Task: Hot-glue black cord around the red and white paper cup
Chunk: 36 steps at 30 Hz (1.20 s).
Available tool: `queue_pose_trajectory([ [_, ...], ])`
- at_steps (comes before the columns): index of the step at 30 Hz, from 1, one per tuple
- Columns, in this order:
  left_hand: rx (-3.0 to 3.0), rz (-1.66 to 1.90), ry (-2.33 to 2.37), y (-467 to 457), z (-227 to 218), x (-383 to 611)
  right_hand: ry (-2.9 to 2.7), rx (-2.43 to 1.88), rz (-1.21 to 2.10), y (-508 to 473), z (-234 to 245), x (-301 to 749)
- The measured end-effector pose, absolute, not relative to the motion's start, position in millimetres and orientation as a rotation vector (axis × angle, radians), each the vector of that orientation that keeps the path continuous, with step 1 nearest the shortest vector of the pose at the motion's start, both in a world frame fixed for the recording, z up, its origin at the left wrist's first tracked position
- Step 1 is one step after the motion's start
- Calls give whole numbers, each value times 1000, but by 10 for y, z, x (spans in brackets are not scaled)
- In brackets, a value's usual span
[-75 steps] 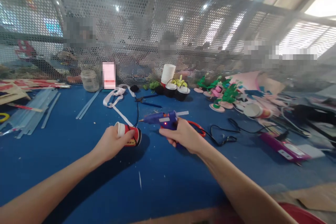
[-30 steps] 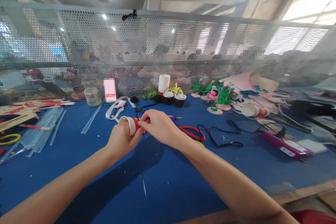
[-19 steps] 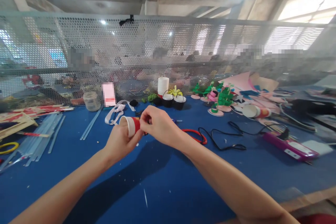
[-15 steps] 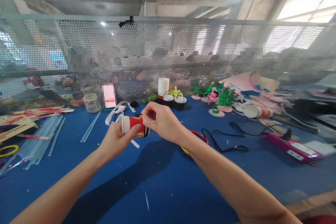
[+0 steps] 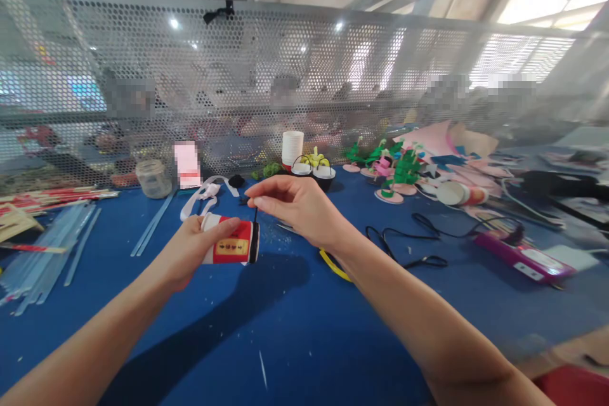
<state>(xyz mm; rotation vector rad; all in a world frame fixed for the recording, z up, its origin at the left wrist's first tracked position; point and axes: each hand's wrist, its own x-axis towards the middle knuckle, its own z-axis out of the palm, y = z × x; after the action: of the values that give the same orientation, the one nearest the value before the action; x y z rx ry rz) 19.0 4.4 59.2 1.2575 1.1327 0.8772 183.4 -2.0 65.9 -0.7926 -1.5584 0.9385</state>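
Observation:
My left hand [image 5: 185, 250] is wrapped round a red paper cup [image 5: 240, 228] with a white rim, held on its side above the blue table. A yellow label shows on the cup's wall, and a black band [image 5: 255, 244] circles its base end. Between thumb and fingertips, my right hand [image 5: 295, 206] pinches a thin black strip [image 5: 255, 213] that runs up from that band. The strip's upper end is hidden by the fingers. Below my right wrist lies a curved yellow handle [image 5: 334, 264], partly covered by the forearm.
Clear glue sticks [image 5: 52, 250] and a jar [image 5: 153, 179] lie left, near white ribbon [image 5: 193, 200]. Behind my hands stand stacked white cups [image 5: 292, 149] and black-and-white cups [image 5: 324, 179]. Rightward are green craft plants [image 5: 406, 168], a black cable [image 5: 394, 247] and a purple power strip [image 5: 528, 257].
My right hand has moved off the cup's base end, drawing the black strip upward. The cup sits slightly lower and left in view, with its label now showing. My left hand keeps its grip.

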Motion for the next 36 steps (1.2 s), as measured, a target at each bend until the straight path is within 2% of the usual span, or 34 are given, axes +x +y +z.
queue_pose_trajectory([
  [16,1365,855,1104,-16,584,182,-1661,-1013,735,57,607,1821],
  [36,1578,974,1127,-122,607,211,-1772,-1113,709,55,599,1836],
])
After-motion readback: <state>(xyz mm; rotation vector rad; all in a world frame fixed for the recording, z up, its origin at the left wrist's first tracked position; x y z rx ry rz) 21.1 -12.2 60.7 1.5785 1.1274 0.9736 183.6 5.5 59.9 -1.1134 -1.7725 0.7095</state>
